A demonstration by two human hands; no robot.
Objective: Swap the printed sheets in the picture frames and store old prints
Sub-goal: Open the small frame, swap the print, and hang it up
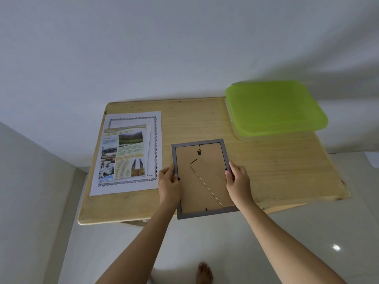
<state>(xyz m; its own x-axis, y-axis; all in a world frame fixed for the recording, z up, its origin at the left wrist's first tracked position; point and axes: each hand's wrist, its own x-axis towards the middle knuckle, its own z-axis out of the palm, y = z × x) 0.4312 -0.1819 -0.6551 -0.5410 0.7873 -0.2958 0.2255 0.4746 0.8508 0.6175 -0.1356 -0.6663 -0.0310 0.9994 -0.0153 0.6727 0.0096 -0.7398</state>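
A grey picture frame [200,144] lies face down near the front edge of the wooden table [266,167], its brown backing board and stand leg facing up. My left hand [168,184] grips the frame's left edge, thumb on the backing beside a small black clip. My right hand [239,179] grips the right edge the same way. A stack of printed sheets [131,152] with photos and a decorative border lies on the table's left part, apart from the frame.
A clear plastic box with a green lid [274,107] stands at the table's back right corner. A white wall runs behind the table and along its left. The frame's front corner overhangs the table edge above the tiled floor, where a bare foot [204,273] shows.
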